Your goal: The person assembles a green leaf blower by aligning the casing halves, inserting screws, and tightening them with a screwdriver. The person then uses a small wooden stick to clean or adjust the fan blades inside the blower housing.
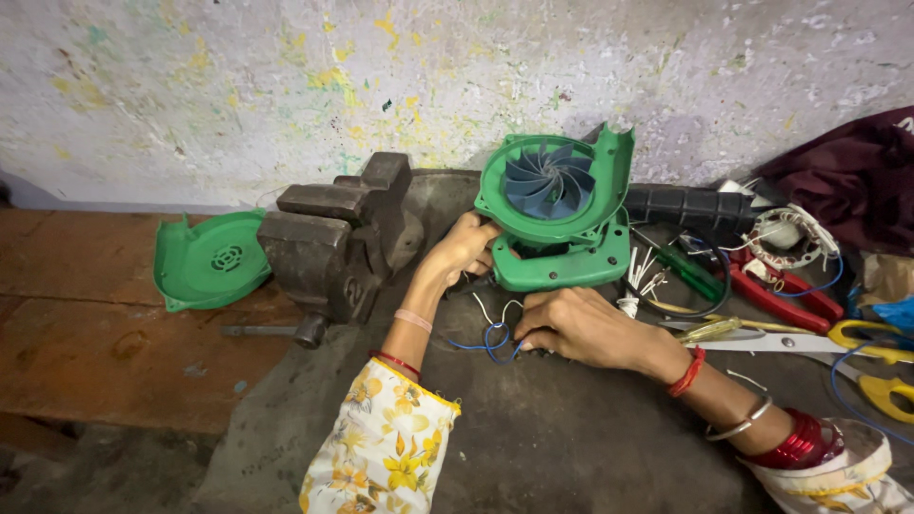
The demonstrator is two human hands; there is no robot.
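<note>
A green blower housing [562,214] with a blue-grey fan wheel inside stands tilted on the grey bench top. My left hand [462,249] grips its lower left edge. My right hand [576,326] rests just below the housing, fingers closed on thin blue and white wires [492,338] that run from the housing's underside. A black ribbed nozzle [687,207] lies behind the housing on the right.
A dark iron bench vise [335,238] stands left of my hands, with a green round cover [208,259] beside it. On the right lie red-handled pliers [783,297], yellow-handled scissors [862,341], a green screwdriver [690,271], a wound stator coil [788,236] and dark red cloth [857,176].
</note>
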